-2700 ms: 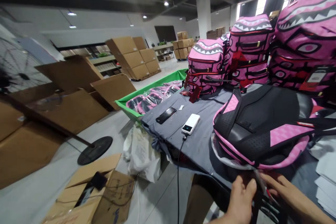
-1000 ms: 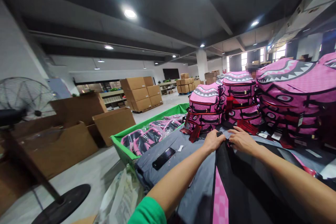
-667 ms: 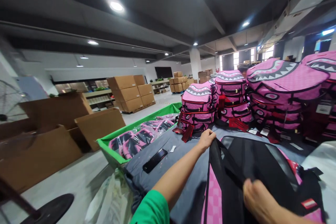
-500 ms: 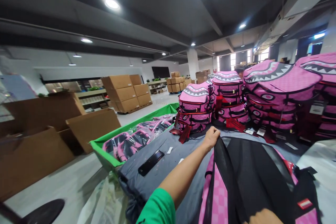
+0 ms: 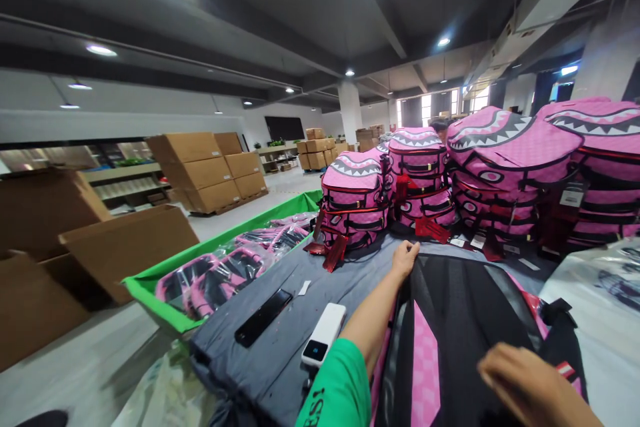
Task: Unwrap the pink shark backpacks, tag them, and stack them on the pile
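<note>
A pink-and-black backpack (image 5: 470,320) lies before me on the grey cloth, its black padded back facing up. My left hand (image 5: 404,260) is closed on its upper left corner, near the top of a shoulder strap. Over the lower right of the back panel is my right hand (image 5: 530,377), blurred by motion with its fingers bent; whether it grips anything is unclear. Beside my left forearm lie a white device with a small lit screen (image 5: 324,333) and a black phone (image 5: 263,317).
Stacked pink shark-mouth backpacks (image 5: 500,167) with red tags stand behind. To the left, a green-rimmed bin (image 5: 155,303) holds several plastic-wrapped backpacks. Open cartons (image 5: 133,247) and piled boxes (image 5: 200,170) stand beyond. White plastic bags (image 5: 600,313) lie at right.
My right hand has risen from the lower edge and moved right across the back panel. The left hand keeps its hold. The view has shifted, bringing the white device into sight.
</note>
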`<state>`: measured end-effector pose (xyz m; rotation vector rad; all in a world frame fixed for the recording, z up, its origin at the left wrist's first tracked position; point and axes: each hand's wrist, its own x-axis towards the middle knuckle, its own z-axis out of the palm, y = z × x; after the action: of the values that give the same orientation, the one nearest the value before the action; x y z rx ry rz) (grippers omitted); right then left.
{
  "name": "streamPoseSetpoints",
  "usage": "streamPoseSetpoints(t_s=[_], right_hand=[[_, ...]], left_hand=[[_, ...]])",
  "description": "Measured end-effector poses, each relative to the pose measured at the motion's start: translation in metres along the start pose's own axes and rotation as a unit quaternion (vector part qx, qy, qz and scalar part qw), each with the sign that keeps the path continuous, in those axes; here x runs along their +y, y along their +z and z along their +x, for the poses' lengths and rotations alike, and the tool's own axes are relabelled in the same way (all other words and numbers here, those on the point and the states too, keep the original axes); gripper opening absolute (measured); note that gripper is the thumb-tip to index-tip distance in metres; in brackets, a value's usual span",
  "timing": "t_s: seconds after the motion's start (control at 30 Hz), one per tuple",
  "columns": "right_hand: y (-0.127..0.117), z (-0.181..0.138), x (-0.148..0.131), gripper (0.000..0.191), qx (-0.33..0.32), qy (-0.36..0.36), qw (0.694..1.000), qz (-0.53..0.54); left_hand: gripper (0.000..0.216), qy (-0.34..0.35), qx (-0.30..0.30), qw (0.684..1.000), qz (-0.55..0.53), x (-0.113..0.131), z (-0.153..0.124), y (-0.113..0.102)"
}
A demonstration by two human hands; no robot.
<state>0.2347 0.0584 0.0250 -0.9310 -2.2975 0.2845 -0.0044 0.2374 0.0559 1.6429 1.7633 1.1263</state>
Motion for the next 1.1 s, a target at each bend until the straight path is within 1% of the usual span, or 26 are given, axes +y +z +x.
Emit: streamPoseSetpoints(t_s=[0.07,0.13,0.2,0.27,0.33,0.37,0.43,0.47,0.57,0.67,0.73,0.83,0.93,1.03,1.1], right_hand=[[-0.007,0.035,0.014,0.025,0.031,0.040,0.998,0.047],[-0.001,0.077,0.031,0.032,0.060,0.089,0.991,0.081],[0.017,0.115,0.046,0.043,0.064,0.114,0.986,0.104],[0.038,0.144,0.056,0.052,0.055,0.119,0.984,0.118],[0.057,0.161,0.061,0.051,0.054,0.119,0.984,0.121],[0.063,0.166,0.062,0.045,0.055,0.120,0.984,0.121],[0.067,0.172,0.064,0.029,0.057,0.121,0.984,0.118],[0.067,0.173,0.065,0.025,0.059,0.120,0.984,0.115],[0.058,0.174,0.070,0.027,0.067,0.117,0.986,0.099],[0.048,0.174,0.076,0.023,0.082,0.112,0.987,0.076],[0.043,0.174,0.077,0.022,0.091,0.110,0.987,0.069],[0.039,0.171,0.077,0.024,0.099,0.111,0.986,0.072],[0.037,0.166,0.078,0.026,0.096,0.124,0.984,0.081],[0.039,0.161,0.079,0.024,0.088,0.152,0.981,0.084],[0.043,0.158,0.079,0.023,0.087,0.174,0.977,0.081]], left_hand=[[0.028,0.002,-0.002,1.000,-0.021,-0.002,0.000,-0.005],[0.030,0.008,0.001,0.999,-0.041,-0.003,-0.003,-0.007],[0.030,0.018,0.008,0.998,-0.060,-0.004,-0.006,-0.007],[0.030,0.026,0.011,0.997,-0.078,-0.007,-0.008,-0.005],[0.031,0.029,0.007,0.995,-0.095,-0.009,-0.008,-0.004],[0.031,0.029,0.003,0.994,-0.103,-0.011,-0.008,-0.004],[0.031,0.028,-0.006,0.993,-0.118,-0.014,-0.007,-0.005],[0.031,0.028,-0.012,0.992,-0.125,-0.015,-0.008,-0.006],[0.028,0.027,-0.040,0.989,-0.141,-0.017,-0.010,-0.009],[0.032,0.028,-0.072,0.986,-0.145,-0.014,-0.015,-0.012],[0.030,0.030,-0.085,0.987,-0.135,-0.010,-0.018,-0.014],[0.024,0.038,-0.096,0.990,-0.097,-0.004,-0.024,-0.017],[0.032,0.059,-0.098,0.993,-0.037,0.003,-0.031,-0.018],[0.041,0.109,-0.078,0.990,0.040,0.015,-0.040,-0.018],[0.037,0.144,-0.070,0.983,0.095,0.026,-0.045,-0.017]])
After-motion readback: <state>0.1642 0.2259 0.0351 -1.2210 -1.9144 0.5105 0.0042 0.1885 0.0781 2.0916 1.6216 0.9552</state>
